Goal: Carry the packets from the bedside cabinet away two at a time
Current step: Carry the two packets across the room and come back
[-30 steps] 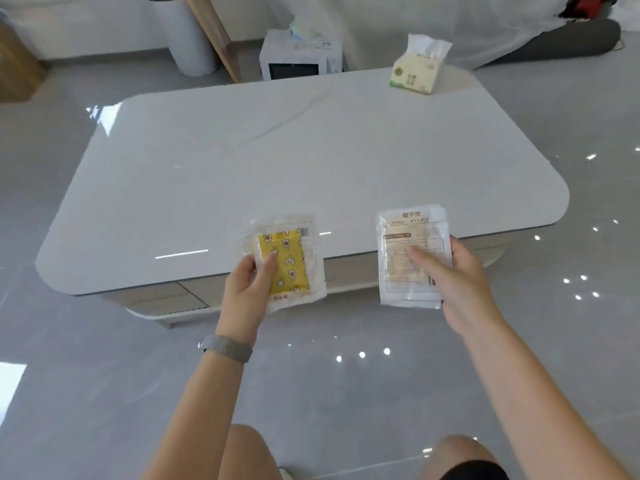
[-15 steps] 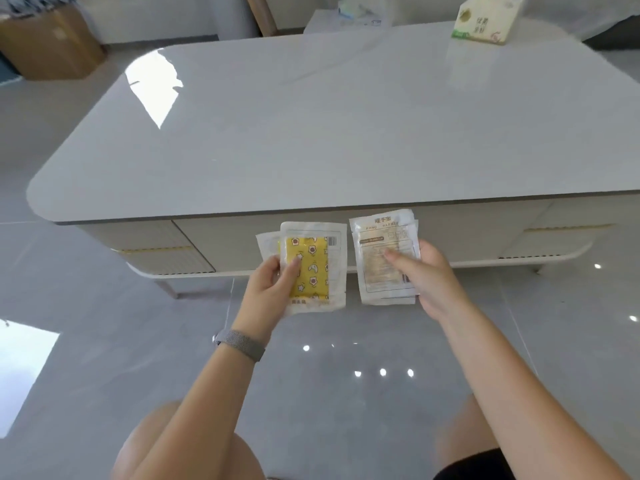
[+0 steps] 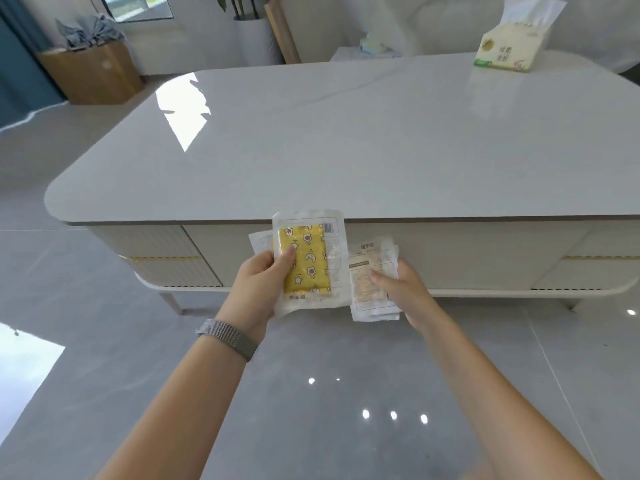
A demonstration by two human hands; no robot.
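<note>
My left hand (image 3: 258,289) grips a clear packet with a yellow patterned insert (image 3: 310,261), thumb on its front; the edge of a second white packet (image 3: 259,240) shows behind it. My right hand (image 3: 403,289) holds a white printed packet (image 3: 370,271), thumb on its face, with what looks like another packet behind it. The yellow packet's right edge overlaps the white one. Both hands hover in front of the near edge of a low white table (image 3: 346,150), below its top.
A tissue pack (image 3: 509,50) stands on the table's far right corner. A wooden box (image 3: 93,71) with grey paper sits on the floor far left, a white planter (image 3: 256,39) behind the table. Glossy grey floor lies under my arms.
The table has come closer and I look from lower. My two hands have drawn together, so the yellow packet now overlaps the white one.
</note>
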